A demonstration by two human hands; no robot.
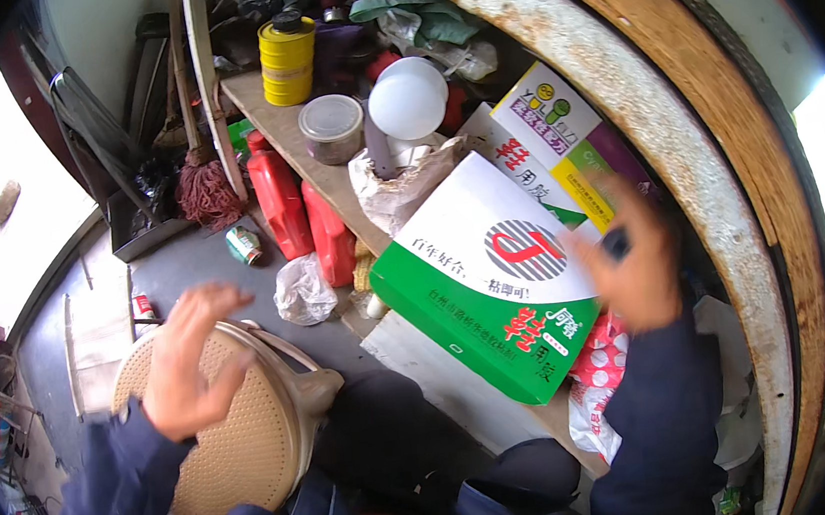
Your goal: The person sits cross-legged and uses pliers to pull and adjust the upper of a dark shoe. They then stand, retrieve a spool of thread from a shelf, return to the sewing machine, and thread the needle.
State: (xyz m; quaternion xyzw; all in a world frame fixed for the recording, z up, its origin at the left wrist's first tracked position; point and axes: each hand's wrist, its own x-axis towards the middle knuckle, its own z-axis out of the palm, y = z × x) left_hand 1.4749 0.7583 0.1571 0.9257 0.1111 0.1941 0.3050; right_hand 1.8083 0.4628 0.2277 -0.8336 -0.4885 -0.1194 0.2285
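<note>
My left hand (193,366) is raised over a round tan plastic stool (225,438) with a dotted seat. Its fingers and thumb are apart, and nothing is in it. My right hand (639,264) hovers at the right edge of a green and white cardboard box (471,287), thumb and fingers spread and somewhat blurred. A small dark patch shows between them; I cannot tell whether it lies behind the hand. The box rests tilted on a wooden shelf, its printed face toward me. Whether my right hand touches it is unclear.
Beyond the box stand more printed cartons (543,113), a plastic bag (405,183), a lidded tub (331,125) and a yellow can (289,59). Red bottles (281,201), a crumpled bag (305,291) and a mop (209,188) are beside the shelf. A curved rusty edge (655,81) bounds the right.
</note>
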